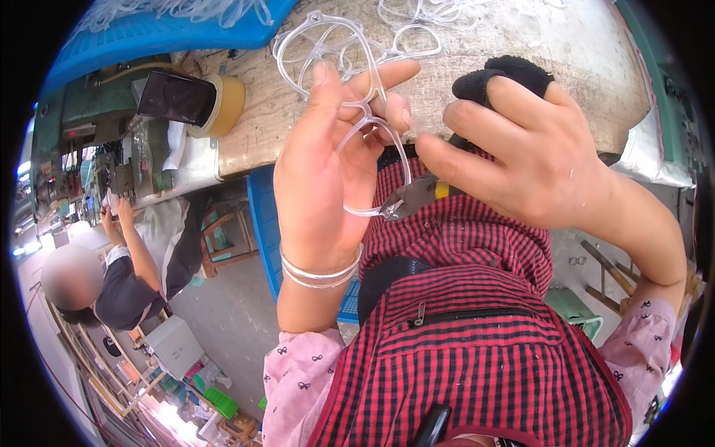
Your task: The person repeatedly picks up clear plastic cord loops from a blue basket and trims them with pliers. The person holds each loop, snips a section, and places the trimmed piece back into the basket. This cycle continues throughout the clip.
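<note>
My left hand (316, 167) is turned palm up, with its fingers curled round a clear plastic eyeglass frame (365, 121). One loop of the frame rises above the fingers; the other hangs beside the palm. My right hand (525, 153) grips a pair of cutting pliers (414, 198), whose handles have black wrapping at the top. The pliers' metal jaws meet the clear plastic at the lower loop's end, near my left wrist. Whether they have bitten through it, I cannot tell. More clear frames (417, 54) lie loosely on the bench just past my left hand.
The worn wooden bench (257, 138) runs across in front of me. A blue tray (164, 39) of clear plastic pieces stands far left, near a phone (177, 97) leaning on a tape roll (229, 104). At left, another person (130, 298) works at a machine. A green crate (577, 313) sits below right.
</note>
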A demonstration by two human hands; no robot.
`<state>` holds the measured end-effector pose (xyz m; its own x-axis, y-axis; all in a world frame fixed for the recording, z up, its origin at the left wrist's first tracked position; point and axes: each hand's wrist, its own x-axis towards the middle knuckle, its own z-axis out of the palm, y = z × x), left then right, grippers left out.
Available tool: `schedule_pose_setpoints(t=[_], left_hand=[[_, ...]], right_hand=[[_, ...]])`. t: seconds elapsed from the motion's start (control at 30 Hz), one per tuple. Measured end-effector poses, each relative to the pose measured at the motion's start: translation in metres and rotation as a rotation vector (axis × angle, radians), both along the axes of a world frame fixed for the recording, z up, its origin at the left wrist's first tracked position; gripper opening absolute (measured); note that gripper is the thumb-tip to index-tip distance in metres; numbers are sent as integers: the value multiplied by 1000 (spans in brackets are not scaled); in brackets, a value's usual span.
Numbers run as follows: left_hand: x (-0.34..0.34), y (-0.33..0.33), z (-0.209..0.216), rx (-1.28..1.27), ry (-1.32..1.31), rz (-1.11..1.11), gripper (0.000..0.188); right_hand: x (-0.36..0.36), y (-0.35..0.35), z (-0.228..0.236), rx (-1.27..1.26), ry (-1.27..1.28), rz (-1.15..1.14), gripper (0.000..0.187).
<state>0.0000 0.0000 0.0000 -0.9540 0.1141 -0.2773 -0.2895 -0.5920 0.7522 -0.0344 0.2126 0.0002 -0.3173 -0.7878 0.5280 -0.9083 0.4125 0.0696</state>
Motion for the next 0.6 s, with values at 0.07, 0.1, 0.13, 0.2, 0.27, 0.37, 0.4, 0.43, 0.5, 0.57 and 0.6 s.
schedule_pose_setpoints(t=[0.07, 0.1, 0.13, 0.2, 0.27, 0.37, 0.4, 0.43, 0.5, 0.57, 0.6], left_hand=[[0, 3, 0, 63, -40, 34, 49], [-1, 5, -3, 86, -50, 47, 50], [-1, 8, -5, 93, -78, 51, 52], [0, 9, -7, 105, -85, 50, 57], [2, 5, -9, 118, -42, 41, 61], [0, 8, -24, -139, 253, 312, 67], [2, 11, -22, -125, 260, 359, 69], [1, 12, -20, -200, 283, 398, 70], [-2, 10, -14, -356, 336, 466, 71], [1, 8, -10, -408, 409, 409, 69], [1, 9, -10, -418, 423, 417, 69]], right_hand=[[1, 2, 3, 35, -32, 1, 35], [0, 2, 4, 64, -35, 5, 35], [0, 5, 7, 118, -51, 14, 36], [4, 8, 8, 133, -112, 7, 37], [16, 5, -4, 27, -251, -47, 39], [37, -1, -34, -247, -603, -184, 42], [42, -3, -36, -343, -810, -175, 42], [42, -3, -37, -343, -769, -203, 41], [37, -2, -30, -354, -679, -263, 41], [41, -4, -27, -317, -643, -279, 43], [42, -6, -25, -294, -611, -298, 41]])
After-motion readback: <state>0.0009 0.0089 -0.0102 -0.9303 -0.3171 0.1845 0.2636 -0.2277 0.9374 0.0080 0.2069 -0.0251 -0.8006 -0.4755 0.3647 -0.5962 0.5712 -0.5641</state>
